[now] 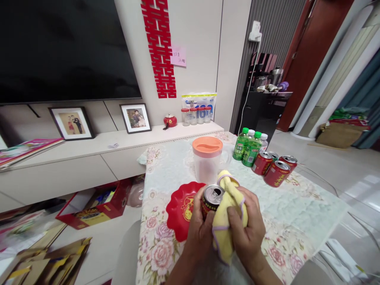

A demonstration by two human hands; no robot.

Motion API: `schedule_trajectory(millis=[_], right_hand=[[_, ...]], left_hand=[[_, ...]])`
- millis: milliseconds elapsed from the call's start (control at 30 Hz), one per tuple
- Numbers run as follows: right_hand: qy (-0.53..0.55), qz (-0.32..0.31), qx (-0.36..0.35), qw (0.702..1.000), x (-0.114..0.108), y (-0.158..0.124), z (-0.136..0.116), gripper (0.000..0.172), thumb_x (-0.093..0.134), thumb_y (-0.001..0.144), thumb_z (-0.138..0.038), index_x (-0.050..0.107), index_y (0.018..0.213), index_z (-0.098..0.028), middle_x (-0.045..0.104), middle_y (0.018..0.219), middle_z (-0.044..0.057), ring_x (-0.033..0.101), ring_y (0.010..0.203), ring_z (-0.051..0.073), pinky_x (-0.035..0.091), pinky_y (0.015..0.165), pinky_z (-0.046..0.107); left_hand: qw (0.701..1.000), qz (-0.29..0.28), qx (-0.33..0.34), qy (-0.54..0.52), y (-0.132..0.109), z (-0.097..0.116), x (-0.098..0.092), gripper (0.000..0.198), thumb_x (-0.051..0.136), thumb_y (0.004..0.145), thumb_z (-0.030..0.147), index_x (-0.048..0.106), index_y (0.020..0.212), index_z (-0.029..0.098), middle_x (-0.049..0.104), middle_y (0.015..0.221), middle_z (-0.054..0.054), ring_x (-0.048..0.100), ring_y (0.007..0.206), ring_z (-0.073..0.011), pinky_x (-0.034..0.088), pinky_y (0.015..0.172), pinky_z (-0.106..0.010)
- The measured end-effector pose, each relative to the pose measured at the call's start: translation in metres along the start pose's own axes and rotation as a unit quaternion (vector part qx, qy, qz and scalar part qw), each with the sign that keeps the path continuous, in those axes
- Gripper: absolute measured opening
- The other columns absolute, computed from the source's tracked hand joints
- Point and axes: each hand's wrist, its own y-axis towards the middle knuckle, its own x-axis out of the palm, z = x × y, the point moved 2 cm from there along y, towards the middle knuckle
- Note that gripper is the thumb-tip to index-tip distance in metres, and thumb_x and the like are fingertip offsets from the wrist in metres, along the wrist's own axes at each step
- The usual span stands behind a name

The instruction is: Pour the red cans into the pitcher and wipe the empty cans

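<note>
My left hand (199,229) is wrapped round a red drink can (211,200) whose silver top faces up. A yellow cloth (227,209) with a purple edge is pressed against the can's right side by my right hand (247,227), whose fingers are closed on the cloth. Both hands are above the near part of a table with a floral cover (291,221). Just behind the can lies a red scalloped plate (181,209). Further back stands a clear jug with an orange lid (207,158).
Three more red cans (276,168) and several green-capped bottles (249,148) stand at the table's far right. A low white cabinet (89,158) with framed photos runs along the wall under a dark screen. A red box (95,204) and cardboard lie on the floor at left.
</note>
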Motion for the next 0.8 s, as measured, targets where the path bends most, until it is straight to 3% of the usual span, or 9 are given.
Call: schedule_trajectory(millis=[200, 333, 500, 800], right_hand=[[0.075, 0.012, 0.196, 0.978, -0.002, 0.010, 0.017, 0.034, 0.061, 0.100, -0.046, 0.072, 0.122, -0.022, 0.075, 0.116, 0.008, 0.071, 0.105, 0.026, 0.057, 0.093, 0.039], [0.133, -0.043, 0.283, 0.949, 0.004, 0.012, 0.022, 0.041, 0.058, 0.100, -0.053, 0.074, 0.120, -0.021, 0.079, 0.117, 0.008, 0.073, 0.105, 0.026, 0.058, 0.090, 0.036], [0.123, -0.079, 0.275, 0.950, 0.014, 0.006, 0.030, 0.041, 0.056, 0.098, -0.049, 0.074, 0.123, -0.020, 0.079, 0.123, 0.009, 0.073, 0.111, 0.027, 0.057, 0.097, 0.038], [0.071, -0.096, 0.209, 0.971, 0.023, -0.005, 0.019, 0.036, 0.056, 0.100, -0.042, 0.075, 0.124, -0.023, 0.076, 0.120, 0.010, 0.070, 0.113, 0.026, 0.055, 0.101, 0.043]], left_hand=[[0.991, -0.107, -0.012, -0.077, -0.004, 0.004, 0.000, 0.073, 0.066, 0.093, 0.063, 0.049, 0.152, 0.025, 0.061, 0.152, -0.013, 0.059, 0.138, -0.0340, 0.047, 0.117, -0.046], [0.995, -0.094, 0.040, 0.006, -0.002, 0.006, -0.002, 0.071, 0.066, 0.089, 0.071, 0.063, 0.140, 0.022, 0.066, 0.132, -0.012, 0.059, 0.129, -0.0357, 0.048, 0.112, -0.046], [0.998, -0.040, 0.037, -0.019, -0.002, 0.008, -0.003, 0.071, 0.069, 0.086, 0.072, 0.063, 0.137, 0.022, 0.067, 0.126, -0.011, 0.063, 0.123, -0.0348, 0.050, 0.108, -0.045], [1.000, -0.014, -0.016, -0.010, 0.005, 0.003, -0.018, 0.073, 0.069, 0.090, 0.065, 0.052, 0.145, 0.021, 0.065, 0.145, -0.015, 0.063, 0.133, -0.0340, 0.049, 0.114, -0.046]])
